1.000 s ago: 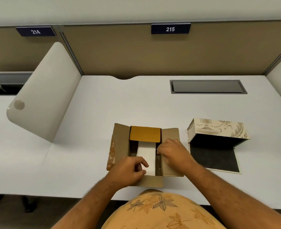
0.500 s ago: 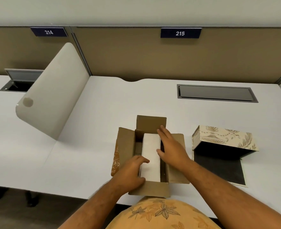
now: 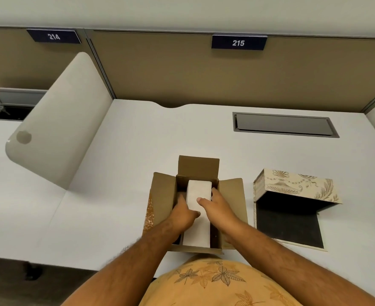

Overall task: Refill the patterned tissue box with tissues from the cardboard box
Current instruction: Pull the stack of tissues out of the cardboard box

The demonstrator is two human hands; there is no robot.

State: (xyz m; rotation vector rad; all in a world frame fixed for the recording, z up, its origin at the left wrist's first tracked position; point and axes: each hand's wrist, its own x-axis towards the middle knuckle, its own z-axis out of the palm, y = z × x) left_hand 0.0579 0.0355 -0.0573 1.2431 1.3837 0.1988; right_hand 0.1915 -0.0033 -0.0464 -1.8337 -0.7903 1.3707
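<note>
Both hands have dropped down either side of the tissues (image 3: 198, 214) since half a second ago, when the right hand (image 3: 215, 206) was still up at the far flap and the left hand (image 3: 183, 214) sat near the front edge. Only the one head view here, so that's all there is to go on.

Now the white stack sits in the open cardboard box (image 3: 196, 204), all flaps folded out, with the left hand pressed against its left side and the right against its right, thumb lying on top. So it's a two-handed squeeze, hands curled around the stack, fingers partly hidden down in the box. Whether it's lifted yet, can't tell.

Patterned box (image 3: 292, 188) waits just to the right on the desk (image 3: 116, 173), propped open and looking empty.

Risk-wise, loose tissues probably sag or fan apart if squeezed unevenly, and the stack could snag on a flap coming out.
</note>
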